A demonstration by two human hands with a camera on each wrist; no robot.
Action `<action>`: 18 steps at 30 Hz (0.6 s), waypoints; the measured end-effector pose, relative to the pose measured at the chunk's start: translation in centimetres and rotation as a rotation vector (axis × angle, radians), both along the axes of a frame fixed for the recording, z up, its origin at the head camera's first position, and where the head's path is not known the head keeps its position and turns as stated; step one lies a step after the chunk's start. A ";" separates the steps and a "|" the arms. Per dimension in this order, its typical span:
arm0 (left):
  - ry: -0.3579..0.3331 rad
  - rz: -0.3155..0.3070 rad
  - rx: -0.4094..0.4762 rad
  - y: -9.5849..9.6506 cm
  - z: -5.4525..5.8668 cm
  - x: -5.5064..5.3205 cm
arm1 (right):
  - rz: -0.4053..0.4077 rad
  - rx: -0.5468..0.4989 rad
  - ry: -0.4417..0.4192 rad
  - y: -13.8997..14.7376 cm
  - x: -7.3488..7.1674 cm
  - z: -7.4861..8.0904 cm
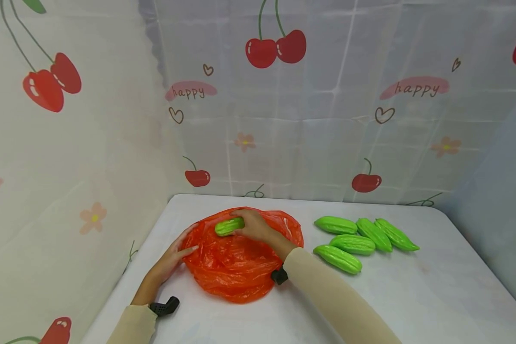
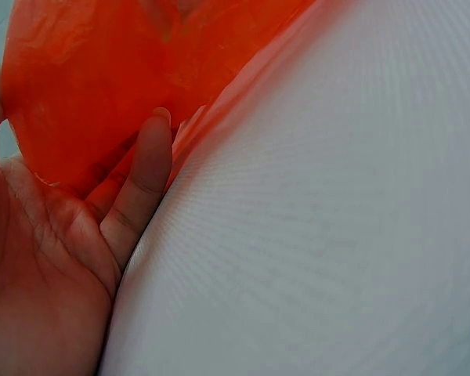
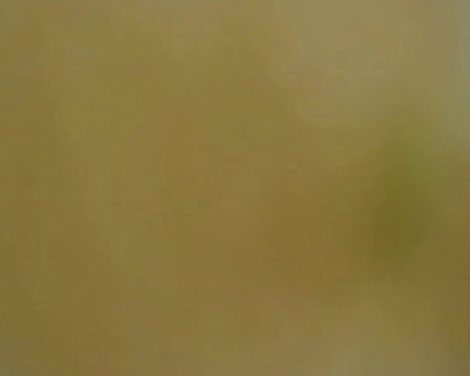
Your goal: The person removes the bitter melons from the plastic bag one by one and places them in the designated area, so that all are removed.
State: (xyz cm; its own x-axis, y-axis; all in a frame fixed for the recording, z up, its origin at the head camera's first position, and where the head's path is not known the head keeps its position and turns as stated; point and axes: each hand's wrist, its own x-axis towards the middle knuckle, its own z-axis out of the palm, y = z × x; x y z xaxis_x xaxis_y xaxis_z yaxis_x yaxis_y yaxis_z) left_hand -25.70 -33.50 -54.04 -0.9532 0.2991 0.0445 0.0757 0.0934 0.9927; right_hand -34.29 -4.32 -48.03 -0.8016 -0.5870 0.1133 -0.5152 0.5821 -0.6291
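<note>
A crumpled red plastic bag (image 1: 236, 267) lies on the white table. At its left edge, my left hand (image 1: 175, 253) holds the plastic between thumb and fingers. From the left wrist view, the red film (image 2: 102, 78) spreads over the fingers of that hand (image 2: 55, 251), partly hiding them. My right hand (image 1: 253, 225) grips a bright green bitter melon (image 1: 226, 227) over the bag's upper part; the fingers cover its right end. In the right wrist view everything is a brown blur with a dim green patch (image 3: 407, 196).
Several more green bitter melons (image 1: 352, 244) lie grouped on the table right of the bag. A cherry-patterned curtain (image 1: 305, 119) hangs behind and beside the table (image 1: 434, 296). Each wrist wears a black camera, such as the left one (image 1: 165, 306).
</note>
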 end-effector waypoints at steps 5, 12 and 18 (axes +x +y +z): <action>0.000 0.005 -0.009 0.0 0.0 -0.1 | -0.009 0.023 0.007 -0.1 -0.2 -0.3; 0.001 0.014 -0.020 0.1 -0.1 -0.3 | -0.012 -0.010 -0.011 0.0 -0.3 -0.2; 0.007 0.001 -0.004 0.0 0.0 -0.2 | -0.017 -0.006 -0.020 0.0 -0.3 -0.3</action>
State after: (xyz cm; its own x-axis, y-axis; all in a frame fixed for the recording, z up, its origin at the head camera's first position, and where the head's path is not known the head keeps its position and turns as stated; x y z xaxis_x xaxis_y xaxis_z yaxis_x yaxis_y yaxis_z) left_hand -25.85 -33.48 -54.07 -0.9530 0.2988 0.0504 0.0829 0.0970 0.9918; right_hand -34.57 -4.30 -48.29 -0.8135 -0.5728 0.1004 -0.4924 0.5867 -0.6429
